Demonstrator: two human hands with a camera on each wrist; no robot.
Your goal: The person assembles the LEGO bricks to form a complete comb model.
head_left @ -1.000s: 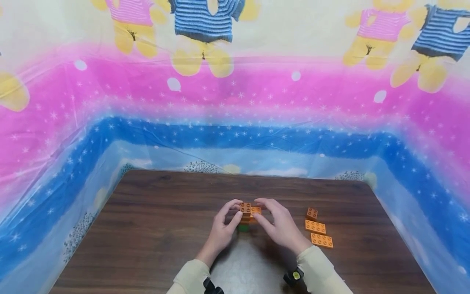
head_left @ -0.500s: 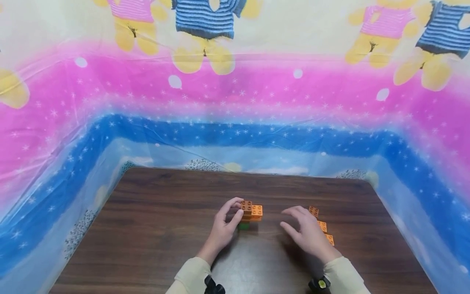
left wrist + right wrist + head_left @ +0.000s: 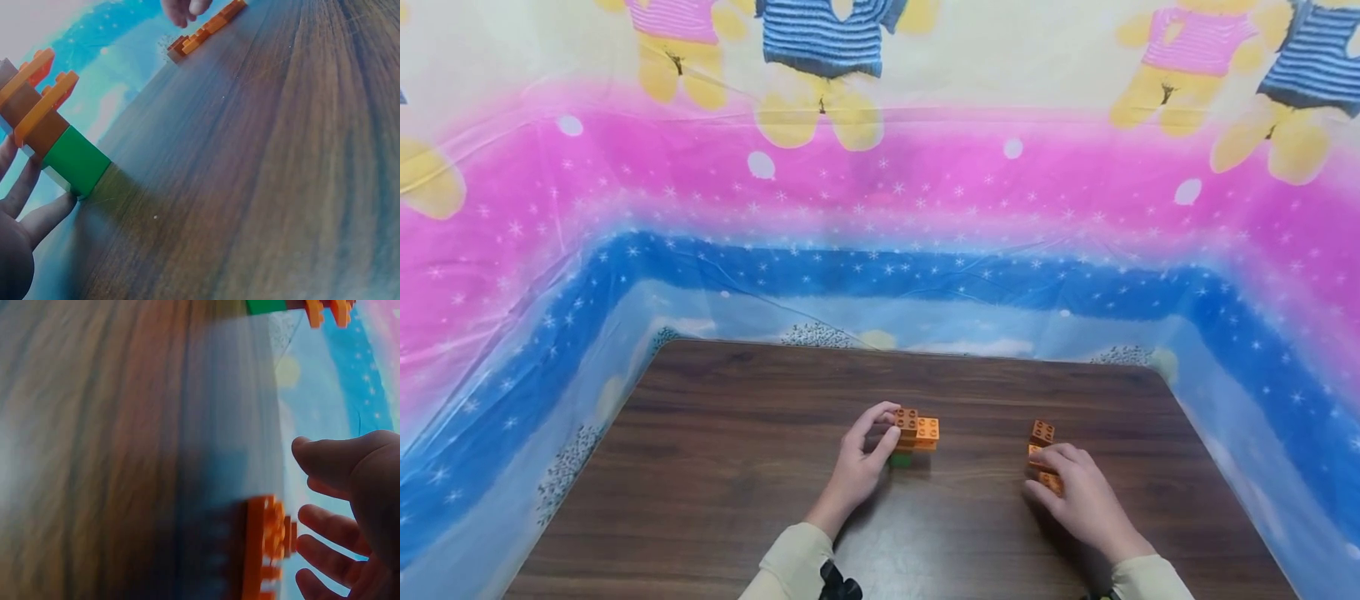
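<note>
A stacked tower of toy building bricks (image 3: 907, 420) stands on the table, a green brick (image 3: 78, 161) at its base. Brown bricks and two orange plates that jut to the right rise above it. My left hand (image 3: 859, 457) holds the tower from its left side, thumb in front and fingers behind. Over on the right, my right hand (image 3: 1088, 498) hovers with parted fingers above two flat orange bricks (image 3: 1049, 482), partly covering them. Just behind them lies a small brown brick (image 3: 1042, 432). Nothing sits between the right thumb and fingers in the right wrist view.
The dark wooden table (image 3: 737, 425) extends around both hands. A printed cloth (image 3: 880, 275) in pink and blue hangs along its back and sides.
My right hand has left the tower and moved right to the loose orange bricks. My left hand stays at the tower.
</note>
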